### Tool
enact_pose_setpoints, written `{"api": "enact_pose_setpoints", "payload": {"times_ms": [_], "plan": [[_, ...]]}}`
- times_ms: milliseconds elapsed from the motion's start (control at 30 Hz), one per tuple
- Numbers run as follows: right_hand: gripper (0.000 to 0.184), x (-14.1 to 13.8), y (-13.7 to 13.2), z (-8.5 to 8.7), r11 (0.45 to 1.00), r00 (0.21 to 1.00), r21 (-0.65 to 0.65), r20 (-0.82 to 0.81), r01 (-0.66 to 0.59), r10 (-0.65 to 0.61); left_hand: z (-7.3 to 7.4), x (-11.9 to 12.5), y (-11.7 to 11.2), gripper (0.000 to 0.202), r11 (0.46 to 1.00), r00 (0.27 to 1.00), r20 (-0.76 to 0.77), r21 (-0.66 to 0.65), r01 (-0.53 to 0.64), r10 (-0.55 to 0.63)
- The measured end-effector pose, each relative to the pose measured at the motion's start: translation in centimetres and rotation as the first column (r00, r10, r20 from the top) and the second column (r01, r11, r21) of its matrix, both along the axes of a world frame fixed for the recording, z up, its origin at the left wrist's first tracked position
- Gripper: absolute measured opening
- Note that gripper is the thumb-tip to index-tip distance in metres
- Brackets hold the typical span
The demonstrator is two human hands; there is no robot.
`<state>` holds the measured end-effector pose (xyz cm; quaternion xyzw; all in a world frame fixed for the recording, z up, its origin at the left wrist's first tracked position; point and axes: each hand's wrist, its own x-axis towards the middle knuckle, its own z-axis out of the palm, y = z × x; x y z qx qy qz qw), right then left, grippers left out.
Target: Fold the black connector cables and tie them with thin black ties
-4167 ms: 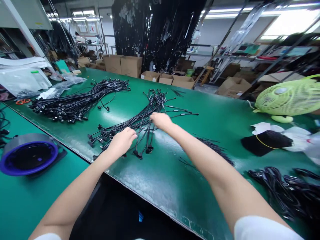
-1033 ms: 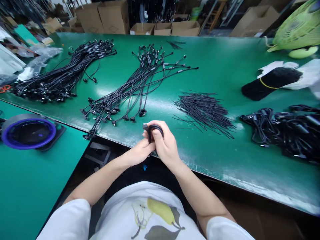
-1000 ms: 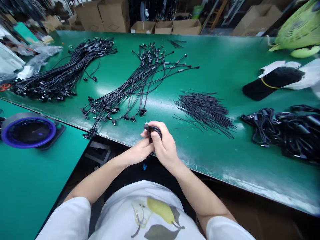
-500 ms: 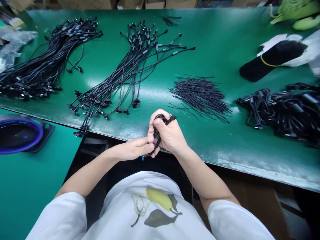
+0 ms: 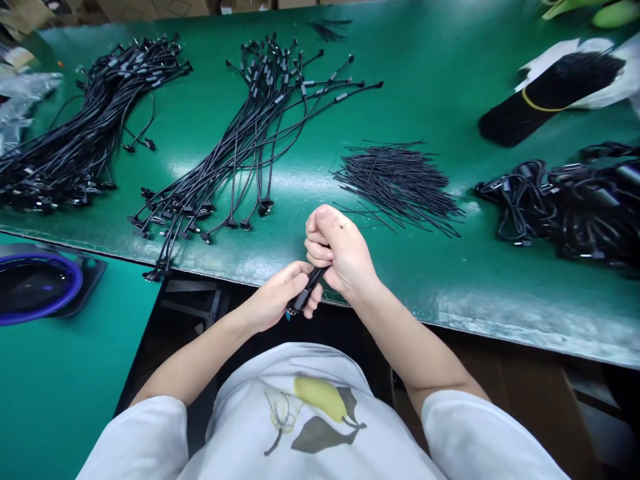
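Note:
Just over the table's front edge, a folded black cable [image 5: 303,297] is held between my two hands, a connector showing at its lower end. My left hand [image 5: 280,293] is closed around that lower part, thumb on top. Above it my right hand [image 5: 340,250] makes a fist round the upper part, which its fingers mostly hide. Beyond my hands lies a loose pile of black twist ties [image 5: 397,187]. Straight black cables [image 5: 235,147] with connectors at both ends are spread to the left of that pile.
A thicker heap of cables [image 5: 100,120] covers the far left of the green table [image 5: 430,287]. At right are bundled cables [image 5: 565,200] and a black tie bundle [image 5: 545,100] with a yellow band. A purple-rimmed round object [image 5: 75,283] rests on the lower left surface.
My right hand has closed into a fist over the cable's upper part, hiding the loop and plug that showed before. My left hand's fingers have curled around the lower end.

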<state>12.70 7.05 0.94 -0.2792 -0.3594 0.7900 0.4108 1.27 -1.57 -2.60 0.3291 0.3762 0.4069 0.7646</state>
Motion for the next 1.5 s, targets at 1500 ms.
{"api": "enact_pose_setpoints", "payload": {"times_ms": [1500], "plan": [[0.033,9.5,-0.5,-3.5,-0.143,0.463,0.509,0.587,-0.849,-0.664,0.3,0.5,3.6,0.027,0.911,0.801,-0.435,-0.153,0.383,-0.410]]}}
